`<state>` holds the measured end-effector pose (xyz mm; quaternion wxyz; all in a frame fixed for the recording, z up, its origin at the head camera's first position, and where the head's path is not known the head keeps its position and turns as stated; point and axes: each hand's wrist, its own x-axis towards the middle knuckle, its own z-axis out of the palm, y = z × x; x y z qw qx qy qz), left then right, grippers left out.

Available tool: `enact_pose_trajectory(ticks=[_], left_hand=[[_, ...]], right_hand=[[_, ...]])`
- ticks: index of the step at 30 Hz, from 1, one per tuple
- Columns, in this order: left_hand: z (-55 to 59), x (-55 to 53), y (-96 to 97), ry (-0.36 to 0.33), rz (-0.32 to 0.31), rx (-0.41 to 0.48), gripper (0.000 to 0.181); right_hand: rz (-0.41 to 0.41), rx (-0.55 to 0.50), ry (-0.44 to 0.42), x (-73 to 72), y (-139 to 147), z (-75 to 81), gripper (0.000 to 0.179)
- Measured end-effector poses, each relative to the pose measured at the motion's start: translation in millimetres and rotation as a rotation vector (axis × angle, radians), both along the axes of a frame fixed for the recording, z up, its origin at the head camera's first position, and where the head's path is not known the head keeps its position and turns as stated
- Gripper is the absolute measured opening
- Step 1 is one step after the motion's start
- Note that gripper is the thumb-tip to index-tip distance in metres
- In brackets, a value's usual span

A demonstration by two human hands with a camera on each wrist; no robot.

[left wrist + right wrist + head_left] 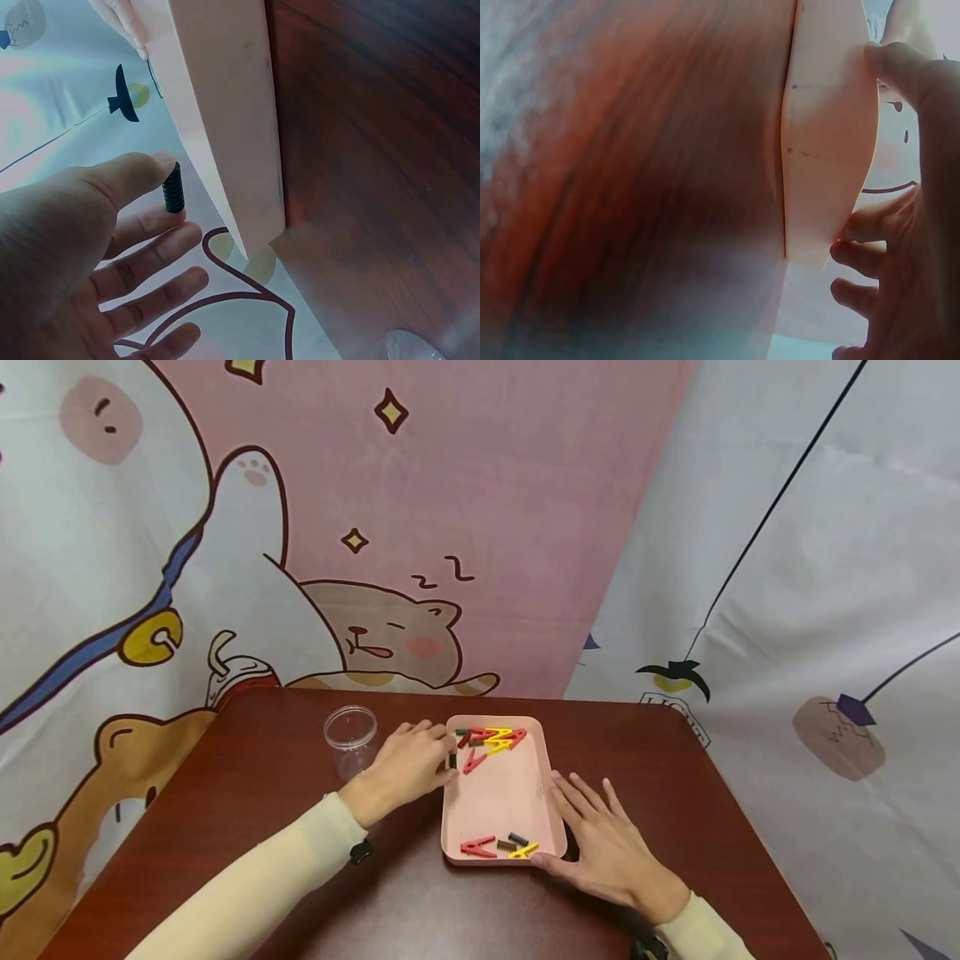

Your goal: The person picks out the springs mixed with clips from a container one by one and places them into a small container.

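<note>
My left hand (408,764) is over the left rim of a pink tray (498,802). It pinches a dark green coil spring (173,189) lengthwise between thumb and forefinger, the other fingers spread loosely. At the tray's far end lie red and yellow plastic clips (498,747) mixed with several small springs. Near its front edge are a red clip (477,847), a yellow clip (523,851), a brown spring (506,846) and a dark spring (518,838). Extended fingers of my right hand (611,847) rest against the tray's right side, the thumb at its near corner.
A clear round plastic jar (351,743) without a lid stands left of the tray, close behind my left hand. The brown wooden table (360,910) ends at a cartoon-printed cloth (487,510) hanging behind it.
</note>
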<state>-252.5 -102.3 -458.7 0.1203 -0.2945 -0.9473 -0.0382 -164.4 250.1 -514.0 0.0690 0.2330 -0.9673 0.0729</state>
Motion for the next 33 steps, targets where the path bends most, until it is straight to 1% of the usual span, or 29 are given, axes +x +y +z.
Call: enact_pose_trajectory(ticks=[3,6,10,13,20,26,33], left_hand=[[3.0,3.1,-4.3,0.011,0.008,0.004,0.037],[5.2,5.4,-8.4,0.020,0.007,0.028,0.036],[8.1,7.6,-14.7,0.060,0.011,0.041,0.034],[10.8,8.8,-19.7,0.100,0.015,0.033,0.034],[17.7,10.1,-30.2,0.129,0.028,0.064,0.034],[16.2,12.2,-40.0,0.150,0.043,0.096,0.035],[14.6,15.8,-54.1,0.186,0.053,0.156,0.038]], right_hand=[[0.002,-0.012,0.000,-0.5,1,0.3,0.115],[0.005,-0.014,-0.001,-1.1,2,0.8,0.116],[0.005,-0.009,-0.018,-2.4,3,1.8,0.116],[-0.001,-0.007,-0.035,-3.9,4,2.9,0.117],[-0.004,0.003,-0.037,-7.3,4,3.5,0.117],[0.004,-0.008,-0.024,-9.0,3,1.3,0.117],[-0.006,-0.027,-0.045,-7.5,1,-1.2,0.119]])
